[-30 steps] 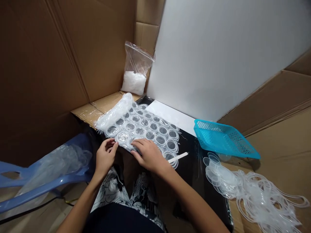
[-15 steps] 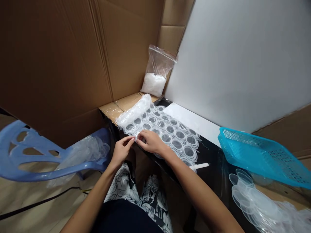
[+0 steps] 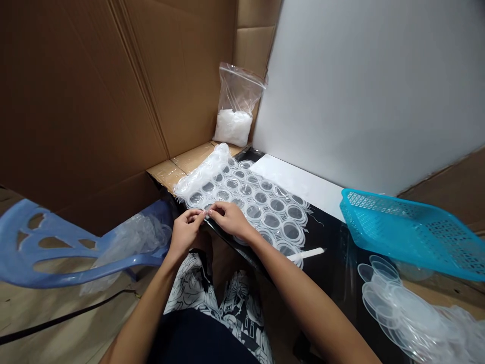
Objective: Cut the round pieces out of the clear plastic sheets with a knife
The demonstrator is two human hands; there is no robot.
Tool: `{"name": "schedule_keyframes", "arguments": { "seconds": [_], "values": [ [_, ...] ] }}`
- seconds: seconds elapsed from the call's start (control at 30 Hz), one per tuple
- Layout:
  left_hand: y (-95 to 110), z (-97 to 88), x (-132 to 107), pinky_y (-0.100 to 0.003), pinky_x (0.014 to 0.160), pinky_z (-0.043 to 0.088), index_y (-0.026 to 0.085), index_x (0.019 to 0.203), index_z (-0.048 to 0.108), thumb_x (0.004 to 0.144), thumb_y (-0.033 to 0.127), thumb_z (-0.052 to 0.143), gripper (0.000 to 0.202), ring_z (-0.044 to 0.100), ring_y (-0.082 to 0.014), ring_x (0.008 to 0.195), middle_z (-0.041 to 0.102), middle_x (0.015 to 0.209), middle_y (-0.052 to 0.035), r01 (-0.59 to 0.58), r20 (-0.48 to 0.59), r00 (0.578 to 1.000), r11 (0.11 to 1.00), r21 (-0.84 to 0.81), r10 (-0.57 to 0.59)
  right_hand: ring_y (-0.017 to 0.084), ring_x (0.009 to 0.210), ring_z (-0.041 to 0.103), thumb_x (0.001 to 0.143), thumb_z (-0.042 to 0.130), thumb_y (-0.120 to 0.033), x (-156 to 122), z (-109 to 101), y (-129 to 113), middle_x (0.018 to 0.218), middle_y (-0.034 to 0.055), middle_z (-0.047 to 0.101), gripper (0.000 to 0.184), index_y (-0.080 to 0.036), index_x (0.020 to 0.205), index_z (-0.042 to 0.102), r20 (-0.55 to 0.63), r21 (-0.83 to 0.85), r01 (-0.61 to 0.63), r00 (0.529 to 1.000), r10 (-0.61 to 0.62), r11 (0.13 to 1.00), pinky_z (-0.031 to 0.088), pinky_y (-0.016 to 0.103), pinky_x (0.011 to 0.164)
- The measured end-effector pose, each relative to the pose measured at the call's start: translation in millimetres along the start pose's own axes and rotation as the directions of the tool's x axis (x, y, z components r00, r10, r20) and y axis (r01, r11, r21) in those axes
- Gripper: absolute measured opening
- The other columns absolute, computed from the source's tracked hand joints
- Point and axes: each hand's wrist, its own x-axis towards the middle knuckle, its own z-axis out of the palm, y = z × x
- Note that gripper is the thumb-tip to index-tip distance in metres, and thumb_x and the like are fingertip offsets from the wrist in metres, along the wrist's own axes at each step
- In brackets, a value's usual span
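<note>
A clear plastic sheet of round moulded discs (image 3: 257, 202) lies on the black table (image 3: 333, 242) in front of me. At its near left corner my left hand (image 3: 184, 234) and my right hand (image 3: 227, 218) meet, fingertips pinched together on one clear disc at the sheet's edge. The disc itself is mostly hidden by my fingers. A small white stick (image 3: 305, 254) lies by the sheet's near right corner.
A turquoise plastic basket (image 3: 409, 232) stands at the right, with a pile of loose clear discs and rings (image 3: 401, 308) in front of it. A zip bag of white bits (image 3: 237, 108) leans in the cardboard corner. At my left stands a blue plastic chair (image 3: 76, 247) holding crumpled clear film.
Both hands have come together at the sheet's near left corner, going from flat on the sheet to a pinch on one disc. The view shifted left, then slightly back.
</note>
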Motion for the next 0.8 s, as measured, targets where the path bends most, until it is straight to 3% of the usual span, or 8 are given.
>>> {"name": "schedule_keyframes", "arguments": {
  "seconds": [0.1, 0.17, 0.4, 0.7, 0.8],
  "values": [
    [0, 1.7, 0, -0.02, 0.037, 0.02, 0.014, 0.087, 0.072, 0.066, 0.061, 0.084, 0.053, 0.033, -0.0038, 0.036, 0.058, 0.058, 0.0045, 0.099, 0.052, 0.994, 0.994, -0.043, -0.096, 0.015, 0.082, 0.066, 0.096, 0.06, -0.032, 0, 0, -2, 0.09, 0.0012, 0.078, 0.021, -0.019, 0.09, 0.077, 0.0, 0.05, -0.044, 0.999, 0.044, 0.998, 0.045, 0.025, 0.076],
    [-2, 1.9, 1, -0.02, 0.036, 0.017, 0.013, 0.086, 0.073, 0.065, 0.061, 0.085, 0.053, 0.03, -0.0029, 0.035, 0.055, 0.055, 0.0057, 0.129, 0.073, 0.99, 0.988, -0.09, -0.123, 0.015, 0.083, 0.068, 0.095, 0.061, -0.03, 0, 0, -3, 0.09, 0.0012, 0.079, 0.021, -0.02, 0.089, 0.078, -0.001, 0.063, -0.062, 0.998, 0.062, 0.996, 0.045, 0.025, 0.077],
    [-14, 1.8, 3, -0.019, 0.038, 0.018, 0.012, 0.082, 0.074, 0.066, 0.051, 0.086, 0.043, 0.033, -0.0034, 0.038, 0.052, 0.052, 0.006, 0.112, 0.041, 0.993, 0.99, -0.09, -0.109, 0.014, 0.075, 0.066, 0.089, 0.062, -0.022, 0, -1, -6, 0.079, 0.0008, 0.076, 0.017, -0.017, 0.081, 0.077, -0.029, -0.029, -0.076, 0.997, 0.076, 0.997, 0.044, 0.024, 0.071],
    [-9, 5.7, -7, -0.02, 0.036, 0.017, 0.014, 0.072, 0.071, 0.07, 0.059, 0.083, 0.047, 0.03, -0.004, 0.035, 0.047, 0.046, 0.0062, 0.094, 0.036, 0.995, 0.99, -0.105, -0.091, 0.015, 0.074, 0.064, 0.092, 0.064, -0.032, 1, -7, -4, 0.082, 0.0011, 0.077, 0.021, -0.019, 0.089, 0.081, 0.067, -0.017, -0.049, 0.997, 0.05, 0.999, 0.042, 0.025, 0.07],
    [-9, 5.2, -8, -0.021, 0.036, 0.019, 0.014, 0.071, 0.071, 0.07, 0.058, 0.084, 0.045, 0.033, -0.0043, 0.035, 0.052, 0.049, 0.0048, 0.066, 0.036, 0.997, 0.993, -0.099, -0.062, 0.013, 0.071, 0.061, 0.092, 0.065, -0.032, 1, -8, -5, 0.077, 0.0001, 0.075, 0.021, -0.019, 0.088, 0.08, 0.07, -0.032, -0.056, 0.996, 0.058, 0.998, 0.04, 0.024, 0.068]
  ]
}}
